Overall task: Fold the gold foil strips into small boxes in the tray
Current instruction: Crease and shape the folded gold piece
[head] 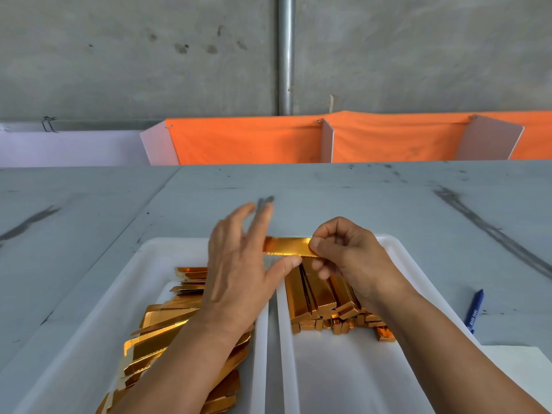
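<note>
Above the far ends of two trays, the right hand (343, 255) pinches the right end of a long, narrow gold foil strip (286, 245) between its thumb and curled fingers, clenched tight on it. That strip lies level across the gap between the hands, shiny and creased lengthwise, its lower edge finely toothed. Its left end passes behind the left hand (236, 264), whose fingers are straight, spread and motion-blurred, grasping nothing. Its thumb reaches along just under the strip's lower edge. Beneath the left forearm, a loose heap of flat gold foil strips (161, 339) with tabbed ends fills the left white plastic tray (167, 252). Just beside it, the right white plastic tray (343, 380) holds folded gold boxes (316, 297), long and square-sectioned, packed side by side with small end flaps toward the camera. Both smooth, round-cornered trays sit on a scuffed grey table (388, 198). A blue pen (475, 309) lies on it to the right of the trays. Behind hangs orange cloth (248, 141), below a rough concrete wall (119, 55).
</note>
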